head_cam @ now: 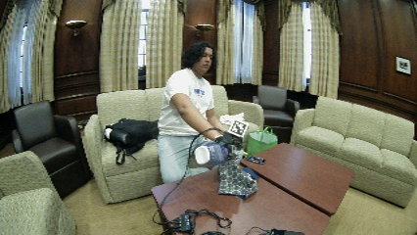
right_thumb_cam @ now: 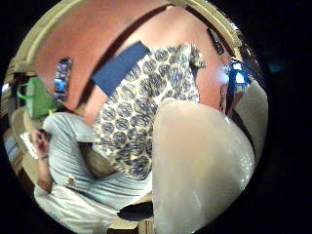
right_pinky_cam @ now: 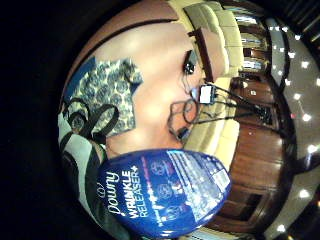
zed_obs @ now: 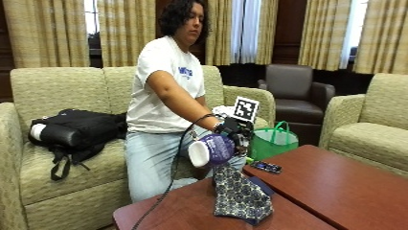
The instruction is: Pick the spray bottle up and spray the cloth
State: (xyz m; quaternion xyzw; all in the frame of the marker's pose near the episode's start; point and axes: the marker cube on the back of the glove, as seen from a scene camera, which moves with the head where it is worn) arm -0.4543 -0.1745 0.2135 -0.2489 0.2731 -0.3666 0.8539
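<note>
In the outside view my gloved right hand (zed_obs: 231, 130) grips a blue spray bottle (zed_obs: 210, 150) with a white base, lying nearly level in the air just above the table. Its label reads Downy Wrinkle Releaser (right_pinky_cam: 165, 192), and its pale base (right_thumb_cam: 200, 165) fills much of the thumb side view. Below the bottle, a navy and cream patterned cloth (zed_obs: 239, 196) lies crumpled on the reddish-brown table (zed_obs: 331, 187). The cloth (right_thumb_cam: 146, 107) partly covers a flat dark blue piece (right_thumb_cam: 119, 68). The nozzle is hidden by my hand.
A phone (zed_obs: 266, 166) lies on the table near its back edge. A green bag (zed_obs: 275, 140) stands behind the table. A black backpack (zed_obs: 76, 129) rests on the sofa. Cables and a small device (head_cam: 189, 220) lie at the table's near end.
</note>
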